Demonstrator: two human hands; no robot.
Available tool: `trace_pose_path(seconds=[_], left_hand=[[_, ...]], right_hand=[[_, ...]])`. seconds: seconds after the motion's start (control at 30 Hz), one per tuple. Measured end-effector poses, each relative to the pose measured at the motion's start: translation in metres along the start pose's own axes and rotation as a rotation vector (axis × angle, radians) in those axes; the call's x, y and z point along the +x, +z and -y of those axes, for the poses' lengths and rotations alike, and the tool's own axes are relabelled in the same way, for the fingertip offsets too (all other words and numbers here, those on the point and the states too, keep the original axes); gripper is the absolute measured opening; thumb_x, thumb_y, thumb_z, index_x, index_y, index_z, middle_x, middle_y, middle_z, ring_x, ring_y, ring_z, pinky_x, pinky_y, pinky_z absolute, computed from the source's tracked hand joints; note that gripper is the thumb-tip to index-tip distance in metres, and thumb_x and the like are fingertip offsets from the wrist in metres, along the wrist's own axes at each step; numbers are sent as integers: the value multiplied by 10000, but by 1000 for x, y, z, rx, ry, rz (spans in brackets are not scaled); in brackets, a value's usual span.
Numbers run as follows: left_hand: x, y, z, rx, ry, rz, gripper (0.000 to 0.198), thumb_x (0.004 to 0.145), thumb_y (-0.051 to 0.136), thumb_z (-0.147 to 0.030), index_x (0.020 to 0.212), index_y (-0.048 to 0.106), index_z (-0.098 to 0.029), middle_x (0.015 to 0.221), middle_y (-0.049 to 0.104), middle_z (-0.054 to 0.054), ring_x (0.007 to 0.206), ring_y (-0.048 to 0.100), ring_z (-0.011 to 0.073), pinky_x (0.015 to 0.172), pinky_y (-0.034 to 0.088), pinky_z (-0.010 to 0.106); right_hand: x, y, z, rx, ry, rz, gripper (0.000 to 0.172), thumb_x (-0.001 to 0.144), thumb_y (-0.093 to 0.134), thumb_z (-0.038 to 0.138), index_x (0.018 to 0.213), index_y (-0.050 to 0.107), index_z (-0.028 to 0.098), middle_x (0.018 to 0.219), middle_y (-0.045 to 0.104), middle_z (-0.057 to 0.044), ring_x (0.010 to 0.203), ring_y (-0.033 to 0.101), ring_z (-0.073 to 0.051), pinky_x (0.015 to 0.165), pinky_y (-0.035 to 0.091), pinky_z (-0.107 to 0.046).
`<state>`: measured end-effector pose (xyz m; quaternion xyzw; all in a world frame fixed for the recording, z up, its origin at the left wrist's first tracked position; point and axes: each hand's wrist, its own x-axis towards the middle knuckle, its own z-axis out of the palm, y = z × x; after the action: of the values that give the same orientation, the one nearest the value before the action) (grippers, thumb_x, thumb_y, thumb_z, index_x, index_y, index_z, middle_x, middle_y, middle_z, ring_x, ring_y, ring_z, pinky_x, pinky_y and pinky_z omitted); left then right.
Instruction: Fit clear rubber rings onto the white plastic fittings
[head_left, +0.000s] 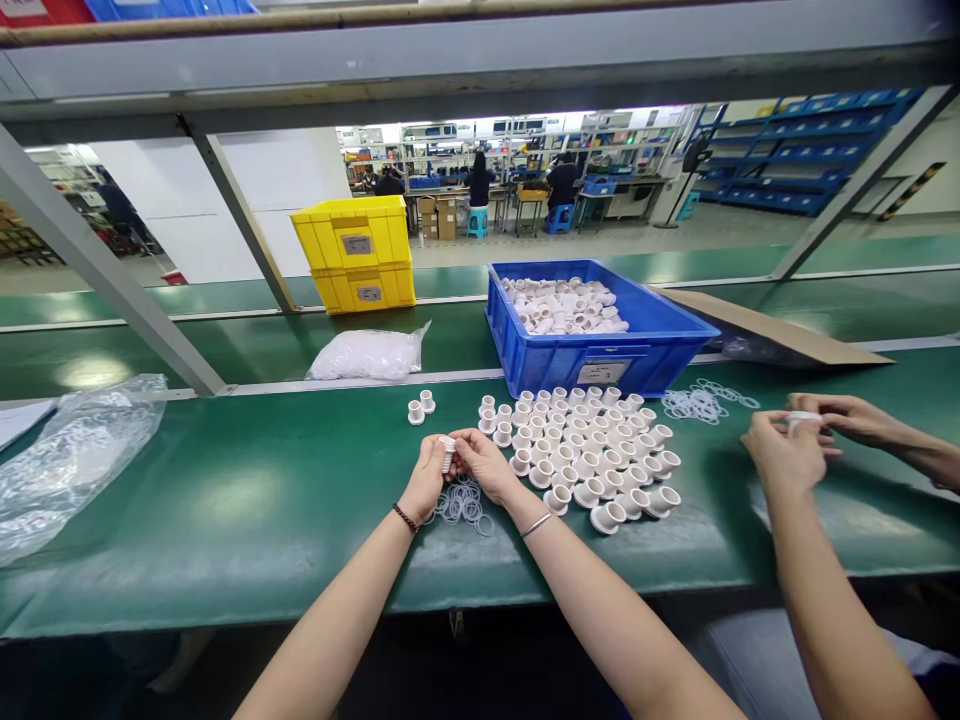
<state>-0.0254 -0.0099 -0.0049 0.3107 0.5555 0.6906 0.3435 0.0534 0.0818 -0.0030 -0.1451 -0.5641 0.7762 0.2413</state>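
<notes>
My left hand (424, 484) is closed around a white threaded plastic fitting (448, 453), held upright just above the table. The fingers of my right hand (486, 466) are closed at the right side of the same fitting; whether a ring is between them is hidden. Under both hands lies a loose pile of thin translucent rings (460, 504). Two white flanged fittings (416, 412) stand a little beyond my left hand. To the right of my right hand, many similar fittings (587, 465) stand in close rows on the green table (247, 500).
Behind the rows stands a blue bin (600, 350) full of fittings. A bag of white parts (367, 354) and stacked yellow crates (360, 255) are farther left. At right, a co-worker's hands (795, 450) hold a white piece near more rings (697, 402). Crumpled plastic (82, 460) lies at left.
</notes>
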Motion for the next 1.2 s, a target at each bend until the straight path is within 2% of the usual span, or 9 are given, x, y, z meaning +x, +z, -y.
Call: trace_pose_path(seconds=[0.57, 0.8, 0.93, 1.07, 1.2], left_hand=[[2, -3, 4, -41, 6, 4, 413, 849, 429, -586, 977, 443, -194, 655, 450, -36, 560, 424, 95, 548, 372, 221], [1, -1, -4, -248, -49, 7, 393, 826, 513, -544, 940, 477, -170, 680, 495, -20, 554, 438, 81, 526, 368, 199], [1, -2, -12, -366, -69, 17, 401, 808, 578, -485, 1056, 488, -183, 717, 537, -6, 558, 468, 85, 526, 382, 199], [4, -5, -15, -442, -108, -49, 370, 804, 596, -456, 1027, 518, -171, 750, 567, 17, 638, 531, 116, 557, 422, 215], [6, -7, -15, -510, -88, -117, 309, 784, 641, -396, 955, 533, -161, 789, 579, 16, 679, 550, 111, 558, 425, 196]], right_hand=[[-4, 5, 5, -60, -42, 23, 370, 757, 634, 489, 941, 499, 198, 630, 577, 36, 520, 555, -112, 502, 422, -234], [-5, 6, 6, -41, -49, 5, 420, 745, 629, 540, 949, 508, 195, 614, 563, 40, 503, 540, -108, 503, 426, -239], [-3, 4, 4, -2, -39, -54, 435, 763, 581, 578, 962, 540, 194, 681, 559, 28, 545, 530, -99, 515, 422, -233], [-6, 6, 4, -41, -45, -60, 407, 780, 575, 553, 951, 557, 184, 684, 530, 32, 569, 492, -87, 535, 415, -221], [-11, 12, 8, -139, -117, -47, 385, 762, 638, 470, 1007, 543, 189, 811, 573, -2, 669, 525, -111, 576, 435, -230]])
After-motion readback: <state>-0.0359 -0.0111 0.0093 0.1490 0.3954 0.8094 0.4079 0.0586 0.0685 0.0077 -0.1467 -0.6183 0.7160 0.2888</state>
